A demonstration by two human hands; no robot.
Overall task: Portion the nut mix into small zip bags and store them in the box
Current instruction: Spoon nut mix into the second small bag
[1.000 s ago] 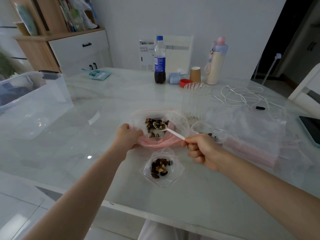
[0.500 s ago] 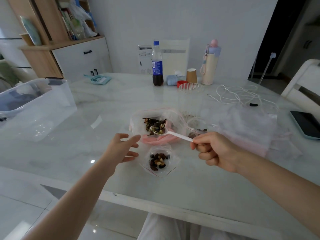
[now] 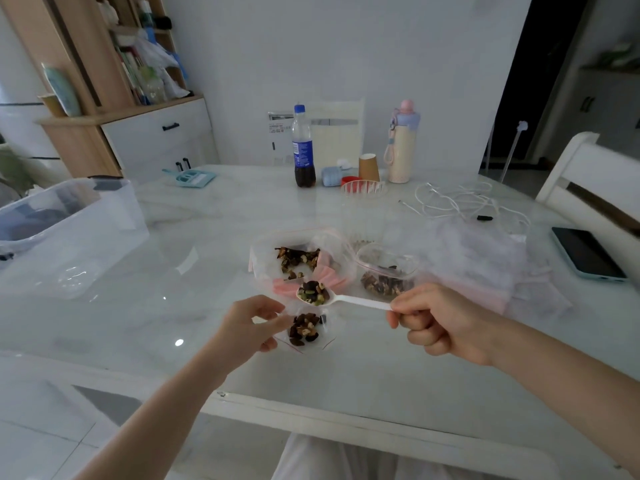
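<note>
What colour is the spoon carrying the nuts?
White: the plastic spoon shows plainly in the head view, held by the right hand.

Dim, soft picture; glare spots on table (image 3: 346,368)

no readable text, blue label on cola bottle (image 3: 304,147) at far edge of surface too blurred to read, print on white paper sheet (image 3: 280,133) behind it illegible
</note>
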